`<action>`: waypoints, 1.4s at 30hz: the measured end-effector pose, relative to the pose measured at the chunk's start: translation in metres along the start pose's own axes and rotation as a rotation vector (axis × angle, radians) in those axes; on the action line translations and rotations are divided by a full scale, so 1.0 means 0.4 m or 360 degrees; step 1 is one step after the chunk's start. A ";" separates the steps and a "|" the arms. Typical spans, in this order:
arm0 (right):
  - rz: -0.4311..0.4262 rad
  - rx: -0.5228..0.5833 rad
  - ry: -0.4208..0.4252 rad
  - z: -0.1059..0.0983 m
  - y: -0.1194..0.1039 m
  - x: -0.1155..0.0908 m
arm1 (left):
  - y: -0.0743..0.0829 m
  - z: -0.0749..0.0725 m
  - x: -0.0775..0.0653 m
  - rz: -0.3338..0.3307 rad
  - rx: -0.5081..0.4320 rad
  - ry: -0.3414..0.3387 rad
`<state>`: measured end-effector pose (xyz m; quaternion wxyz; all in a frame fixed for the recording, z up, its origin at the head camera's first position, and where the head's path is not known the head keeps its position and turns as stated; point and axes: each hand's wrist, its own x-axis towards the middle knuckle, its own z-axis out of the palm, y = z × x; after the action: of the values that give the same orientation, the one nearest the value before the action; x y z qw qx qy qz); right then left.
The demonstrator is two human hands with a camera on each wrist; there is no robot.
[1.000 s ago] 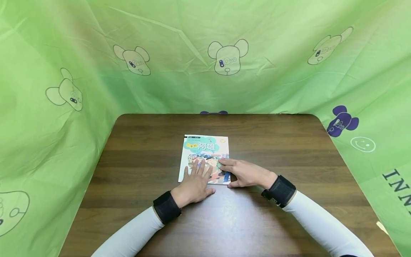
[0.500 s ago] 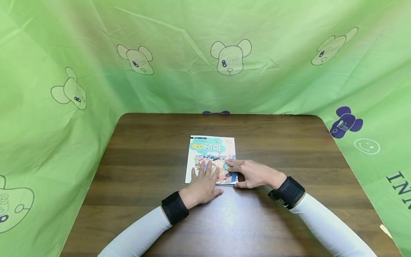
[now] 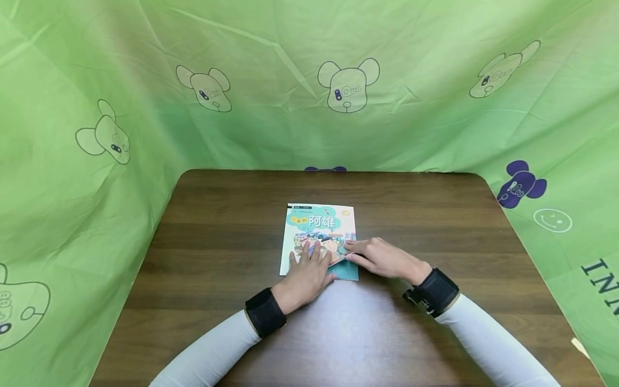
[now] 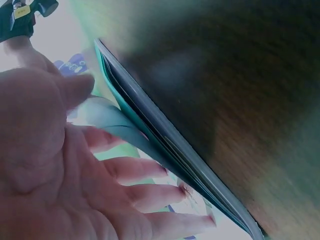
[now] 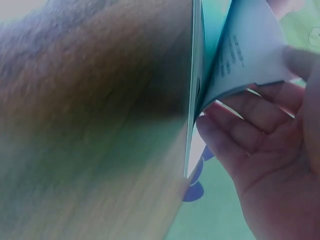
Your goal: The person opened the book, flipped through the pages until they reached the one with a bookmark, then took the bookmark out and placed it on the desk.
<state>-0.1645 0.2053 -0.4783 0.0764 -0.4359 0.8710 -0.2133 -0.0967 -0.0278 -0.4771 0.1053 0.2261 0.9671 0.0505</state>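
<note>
A thin picture book (image 3: 314, 212) with a white and turquoise cover lies on the wooden table. Its lower right corner is bent up, baring a teal page (image 3: 345, 271) beneath. My right hand (image 3: 385, 259) pinches this lifted cover at its right side. In the right wrist view the cover's pale printed inner face (image 5: 252, 52) curls between thumb and fingers (image 5: 230, 132). My left hand (image 3: 303, 279) rests on the lower part of the cover, fingers spread. From the left wrist view, the book's layered page edges (image 4: 165, 135) show beside the left hand (image 4: 65, 165).
The brown wooden table (image 3: 232, 226) extends around the book on all sides. A green cloth (image 3: 271, 129) with printed bear heads hangs behind it and along both sides. A small pale strip (image 3: 580, 347) shows at the table's right edge.
The book and both hands shifted slightly right in view at first. Since half a second ago, my right hand has raised the cover's lower right corner, exposing the teal page.
</note>
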 end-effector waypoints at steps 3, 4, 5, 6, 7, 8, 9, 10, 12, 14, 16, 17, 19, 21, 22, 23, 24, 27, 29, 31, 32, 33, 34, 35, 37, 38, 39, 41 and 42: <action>-0.0003 -0.0016 0.0124 0.004 0.001 0.001 | -0.002 0.001 0.005 0.0002 -0.0040 0.0049; -0.0002 -0.0030 0.0167 0.005 0.001 0.000 | -0.003 0.000 0.006 -0.0002 -0.0057 0.0056; -0.0003 -0.0046 0.0206 0.005 0.000 0.000 | -0.004 0.000 0.008 0.0000 -0.0069 0.0072; -0.0001 -0.0072 0.0244 0.006 -0.001 -0.001 | -0.005 -0.001 0.009 -0.0002 -0.0080 0.0077; 0.0007 -0.0110 0.0280 0.007 -0.003 -0.001 | -0.006 -0.001 0.010 -0.0007 -0.0094 0.0084; 0.0025 -0.0148 0.0317 0.007 -0.004 -0.002 | -0.008 -0.002 0.011 -0.0011 -0.0098 0.0090; 0.0058 -0.0186 0.0356 0.008 -0.006 -0.003 | -0.010 -0.003 0.011 -0.0008 -0.0097 0.0101; 0.0090 -0.0227 0.0408 0.008 -0.007 -0.003 | -0.012 -0.004 0.011 -0.0003 -0.0097 0.0112; 0.0182 -0.0307 0.0518 0.008 -0.011 -0.007 | -0.016 -0.006 0.011 0.0008 -0.0101 0.0137; 0.0270 -0.0377 0.0616 0.006 -0.012 -0.013 | -0.022 -0.011 0.012 0.0011 -0.0114 0.0156; 0.0301 -0.0420 0.0646 0.005 -0.014 -0.019 | -0.029 -0.014 0.012 0.0011 -0.0156 0.0172; 0.0293 -0.0435 0.0628 0.005 -0.016 -0.021 | -0.033 -0.014 0.012 0.0006 -0.0189 0.0175; 0.0228 -0.0448 0.0554 0.008 -0.019 -0.023 | -0.041 -0.016 0.010 0.0006 -0.0250 0.0187; 0.0137 -0.0415 0.0445 0.015 -0.025 -0.023 | -0.050 -0.016 0.009 0.0025 -0.0327 0.0217; 0.0093 -0.0392 0.0387 0.018 -0.027 -0.022 | -0.054 -0.015 0.009 0.0041 -0.0365 0.0239; 0.0060 -0.0364 0.0322 0.023 -0.028 -0.021 | -0.059 -0.015 0.009 0.0055 -0.0411 0.0269; 0.0029 -0.0323 0.0262 0.028 -0.029 -0.021 | -0.065 -0.014 0.008 0.0073 -0.0451 0.0309; -0.0028 -0.0237 0.0097 0.041 -0.028 -0.021 | -0.083 -0.012 0.004 0.0121 -0.0601 0.0454; -0.0047 -0.0213 0.0033 0.048 -0.027 -0.022 | -0.095 -0.011 -0.001 0.0135 -0.0667 0.0573; -0.0063 -0.0222 0.0020 0.053 -0.025 -0.022 | -0.108 -0.012 -0.004 0.0155 -0.0652 0.0716; -0.0068 -0.0228 0.0027 0.054 -0.024 -0.021 | -0.115 -0.013 -0.006 0.0154 -0.0617 0.0794; -0.0073 -0.0230 0.0040 0.055 -0.024 -0.020 | -0.122 -0.016 -0.007 0.0158 -0.0573 0.0879; -0.0080 -0.0240 0.0052 0.055 -0.024 -0.020 | -0.129 -0.019 -0.009 0.0156 -0.0521 0.0968; -0.0087 -0.0243 0.0061 0.054 -0.024 -0.019 | -0.137 -0.023 -0.009 0.0150 -0.0456 0.1057; -0.0093 -0.0245 0.0071 0.054 -0.023 -0.018 | -0.151 -0.034 -0.012 0.0110 -0.0304 0.1200; -0.0094 -0.0247 0.0069 0.053 -0.024 -0.018 | -0.158 -0.039 -0.014 0.0083 -0.0223 0.1266; -0.0094 -0.0245 0.0066 0.053 -0.024 -0.019 | -0.165 -0.044 -0.017 0.0056 -0.0149 0.1319; -0.0087 -0.0231 0.0054 0.052 -0.025 -0.020 | -0.176 -0.052 -0.022 -0.0008 0.0011 0.1397; -0.0083 -0.0225 0.0049 0.051 -0.026 -0.021 | -0.182 -0.056 -0.025 -0.0038 0.0093 0.1426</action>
<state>-0.1455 0.2001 -0.4926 0.0263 -0.4594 0.8733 -0.1598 -0.1239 -0.0984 -0.4642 -0.3296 0.1735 0.9209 0.1150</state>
